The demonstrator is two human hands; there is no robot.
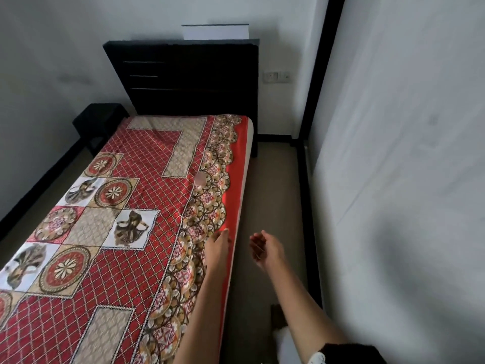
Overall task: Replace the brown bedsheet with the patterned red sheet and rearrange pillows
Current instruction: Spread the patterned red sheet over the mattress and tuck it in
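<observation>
White walls stand around a narrow bed with a tall black wooden headboard [183,77] at the top of the frame. The red patterned cotton sheet [126,211] already covers the whole mattress and lies mostly flat. No brown sheet shows on the bed, so that part looks done. No pillows can be seen anywhere, so putting them back looks like the part still left. Low in the middle of the frame, the left hand [217,245] rests flat with straight fingers on the sheet's right edge. The right hand [266,249] hangs just beside it over the grey floor [273,195], loosely open, holding nothing.
</observation>
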